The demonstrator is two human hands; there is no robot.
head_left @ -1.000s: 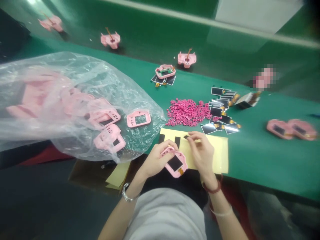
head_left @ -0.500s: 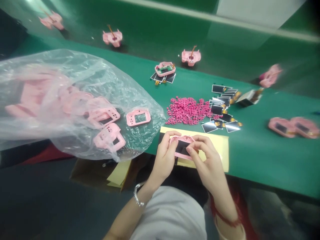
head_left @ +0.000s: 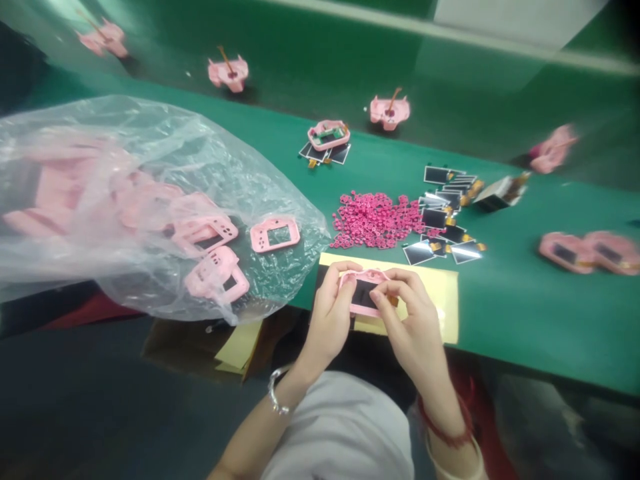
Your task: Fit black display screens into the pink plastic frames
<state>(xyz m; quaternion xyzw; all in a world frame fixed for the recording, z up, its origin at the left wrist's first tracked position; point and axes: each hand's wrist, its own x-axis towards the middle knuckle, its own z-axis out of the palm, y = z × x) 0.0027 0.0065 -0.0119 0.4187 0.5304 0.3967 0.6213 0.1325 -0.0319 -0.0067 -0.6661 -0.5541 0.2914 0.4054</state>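
Between my two hands is a pink plastic casing [head_left: 366, 311] with a dark display screen [head_left: 364, 295] lying in it. My left hand [head_left: 327, 313] grips the left side, its thumb over the screen's left end. At the right side, my right hand [head_left: 413, 317] has its thumb and fingers closed at the casing, the thumb tip by the screen's right edge. A bit of orange ribbon shows beside the right fingers. Below the casing lies a yellow board or pad [head_left: 447, 307] at the table's front edge.
Beyond the hands lie a pile of small magenta parts [head_left: 375, 220] and loose screens [head_left: 435, 219]. A clear bag [head_left: 280, 187] of pink casings [head_left: 275, 235] covers the left. A casing with a circuit board [head_left: 329, 136] sits further back. Pink shells [head_left: 390, 113] stand along the green belt [head_left: 310, 73].
Several pink shells on the back belt have shifted slightly to the right. My hands keep almost the same hold on the casing, with the right fingers moved slightly.
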